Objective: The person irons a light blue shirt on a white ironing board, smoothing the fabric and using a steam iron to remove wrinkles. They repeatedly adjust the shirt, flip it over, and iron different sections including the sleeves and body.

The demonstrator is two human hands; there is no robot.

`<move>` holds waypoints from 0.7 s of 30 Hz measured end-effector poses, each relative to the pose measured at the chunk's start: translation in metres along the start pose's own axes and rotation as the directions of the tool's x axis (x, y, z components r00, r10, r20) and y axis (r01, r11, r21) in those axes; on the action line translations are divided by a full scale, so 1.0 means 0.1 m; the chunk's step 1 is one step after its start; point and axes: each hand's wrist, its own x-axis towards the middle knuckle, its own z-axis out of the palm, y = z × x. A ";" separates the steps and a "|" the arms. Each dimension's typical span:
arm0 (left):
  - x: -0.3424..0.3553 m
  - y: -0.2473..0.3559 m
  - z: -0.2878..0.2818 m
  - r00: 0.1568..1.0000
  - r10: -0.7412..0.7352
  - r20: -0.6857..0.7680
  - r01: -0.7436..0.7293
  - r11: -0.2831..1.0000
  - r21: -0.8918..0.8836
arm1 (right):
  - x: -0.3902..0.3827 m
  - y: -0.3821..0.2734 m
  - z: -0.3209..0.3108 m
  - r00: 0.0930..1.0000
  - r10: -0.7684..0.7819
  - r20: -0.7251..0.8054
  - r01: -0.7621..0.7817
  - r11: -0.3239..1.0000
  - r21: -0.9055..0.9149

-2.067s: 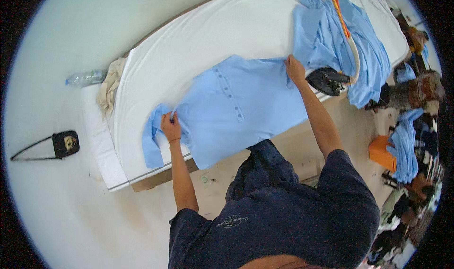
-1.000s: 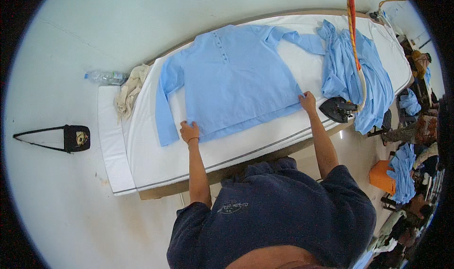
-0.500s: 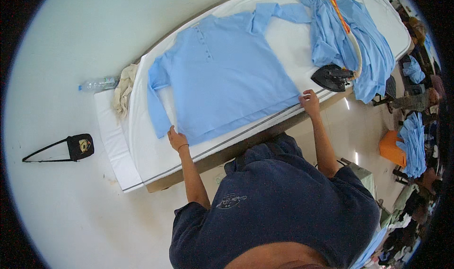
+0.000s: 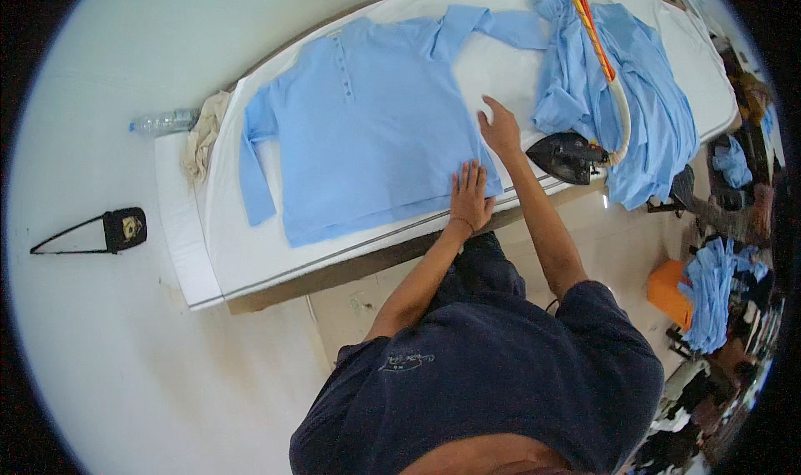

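Four fingers of my left hand [image 4: 472,204] lie straight, gripping nothing, near the hem of the light-blue, long-sleeved fabric shirt [image 4: 375,133] spread across the white cloth-covered table [image 4: 505,73], my half-open right hand [image 4: 501,130] empty beside it (pale, illegible lettering [image 4: 406,361] marks my navy T-shirt [image 4: 509,375]).

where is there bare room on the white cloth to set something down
The white cloth is bare between the shirt, the blue pile and the right hand, and between the left-hand sleeve and the cloth's near edge. Crowded: around the iron, beside the pile.
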 end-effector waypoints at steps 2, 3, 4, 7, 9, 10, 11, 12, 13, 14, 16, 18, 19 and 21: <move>-0.01 0.08 0.06 1.000 0.007 0.007 -0.007 0.999 -0.038 | 0.39 0.01 0.26 0.994 -0.072 0.077 0.077 0.995 -0.069; -0.04 0.06 0.08 1.000 0.002 0.013 -0.001 0.999 -0.054 | 0.54 -0.03 0.39 0.982 -0.125 0.143 0.136 0.988 -0.070; 0.01 0.04 0.02 0.997 -0.055 0.054 0.062 0.988 -0.138 | 0.70 -0.07 0.52 0.961 -0.185 0.206 0.202 0.977 -0.064; 0.39 0.09 -0.10 0.985 -0.166 0.052 0.174 0.945 -0.277 | 1.02 0.05 0.89 0.819 -0.522 0.237 0.537 0.843 0.000; 0.48 0.12 0.02 0.969 -0.213 -0.127 0.185 0.961 -0.205 | 1.06 0.08 1.02 0.769 -0.498 0.401 0.601 0.777 -0.186; 0.51 0.19 0.08 0.974 -0.195 -0.115 0.178 0.973 -0.148 | 1.19 0.18 1.05 0.756 -0.467 0.458 0.625 0.723 -0.294; 0.55 0.28 0.13 0.980 -0.172 -0.101 0.163 0.982 -0.091 | 1.28 0.46 1.10 0.836 -0.373 0.404 0.509 0.802 -0.312; 0.55 0.27 0.18 0.980 -0.176 -0.091 0.175 0.984 -0.021 | 1.29 0.53 1.09 0.839 -0.368 0.400 0.508 0.792 -0.337; 0.56 0.24 0.20 0.979 -0.188 -0.085 0.187 0.982 -0.013 | 1.28 0.52 1.03 0.844 -0.366 0.392 0.507 0.783 -0.361; 0.57 0.22 0.21 0.978 -0.192 -0.077 0.192 0.981 -0.005 | 1.27 0.50 0.98 0.853 -0.359 0.380 0.499 0.774 -0.390; 0.49 0.24 0.26 0.976 -0.215 -0.041 0.214 0.977 -0.017 | 1.14 0.33 0.73 0.858 -0.313 0.407 0.493 0.723 -0.484; 0.49 0.20 0.24 0.972 -0.233 -0.011 0.232 0.972 -0.042 | 0.92 0.09 0.23 0.829 -0.380 0.410 0.534 0.753 -0.383; 0.52 0.20 0.21 0.971 -0.239 0.004 0.239 0.970 -0.034 | 0.76 0.08 -0.16 0.800 -0.456 0.389 0.567 0.788 -0.241; 0.51 0.29 0.17 0.966 -0.256 0.048 0.257 0.966 -0.030 | 0.49 0.29 -0.80 0.790 -0.465 0.400 0.508 0.861 0.000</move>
